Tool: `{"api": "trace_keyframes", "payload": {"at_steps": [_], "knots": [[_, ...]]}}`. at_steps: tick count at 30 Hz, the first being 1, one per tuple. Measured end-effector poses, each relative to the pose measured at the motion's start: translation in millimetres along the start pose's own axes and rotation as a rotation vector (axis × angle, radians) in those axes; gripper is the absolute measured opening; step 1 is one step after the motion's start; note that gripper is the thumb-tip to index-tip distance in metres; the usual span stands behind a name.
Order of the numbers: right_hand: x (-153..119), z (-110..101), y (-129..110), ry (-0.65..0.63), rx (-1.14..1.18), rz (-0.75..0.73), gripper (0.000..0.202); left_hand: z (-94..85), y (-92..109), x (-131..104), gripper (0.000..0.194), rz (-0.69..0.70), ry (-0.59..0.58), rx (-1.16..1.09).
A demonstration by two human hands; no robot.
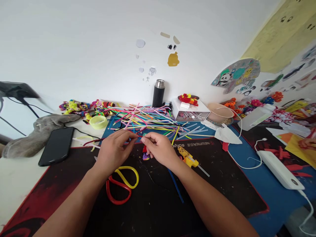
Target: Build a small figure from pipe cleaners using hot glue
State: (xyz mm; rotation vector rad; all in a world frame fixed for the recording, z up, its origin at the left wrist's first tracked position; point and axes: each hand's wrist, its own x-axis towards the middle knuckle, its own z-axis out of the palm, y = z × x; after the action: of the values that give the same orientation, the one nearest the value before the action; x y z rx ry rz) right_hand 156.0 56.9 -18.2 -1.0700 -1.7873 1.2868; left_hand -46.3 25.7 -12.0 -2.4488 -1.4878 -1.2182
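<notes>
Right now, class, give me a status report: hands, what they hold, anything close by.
Left hand and right hand pinch a thin strip between fingertips. Scissors lie under the left wrist. Glue gun beside the right hand.

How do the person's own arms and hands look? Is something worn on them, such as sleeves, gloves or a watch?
Both forearms are bare up to the bottom edge of the picture; no sleeve shows. The left hand and the right hand wear no gloves. No watch, bracelet or ring can be seen on either wrist or on the visible fingers. No markings or cables are on them.
</notes>
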Motion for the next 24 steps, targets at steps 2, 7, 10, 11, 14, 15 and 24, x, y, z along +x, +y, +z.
{"api": "trace_keyframes", "payload": {"at_steps": [2, 7, 10, 11, 14, 15, 24], "knots": [[4, 0, -5, -0.003, -0.055, -0.026, 0.023, 0.3, 1, -1, 0.014, -0.046, 0.039, 0.005], [12, 8, -11, -0.017, -0.084, -0.060, 0.024, 1.6, 9, 0, 0.012, -0.284, 0.150, -0.020], [14, 16, -9, 0.000, -0.045, -0.051, 0.023, 4.7, 14, 0, 0.012, -0.449, 0.158, -0.063], [14, 17, -8, 0.006, -0.039, -0.046, 0.024, 6.2, 14, 0, 0.012, -0.480, 0.156, -0.076], [10, 16, -5, 0.015, -0.045, -0.033, 0.024, 9.6, 10, -2, 0.016, -0.530, 0.120, -0.160], [8, 15, -4, 0.020, -0.045, -0.033, 0.023, 9.9, 8, -2, 0.018, -0.549, 0.103, -0.211], [0, 1, -1, 0.054, -0.161, -0.081, 0.027, -3.5, -3, 3, 0.026, -0.465, 0.024, -0.244]]}}
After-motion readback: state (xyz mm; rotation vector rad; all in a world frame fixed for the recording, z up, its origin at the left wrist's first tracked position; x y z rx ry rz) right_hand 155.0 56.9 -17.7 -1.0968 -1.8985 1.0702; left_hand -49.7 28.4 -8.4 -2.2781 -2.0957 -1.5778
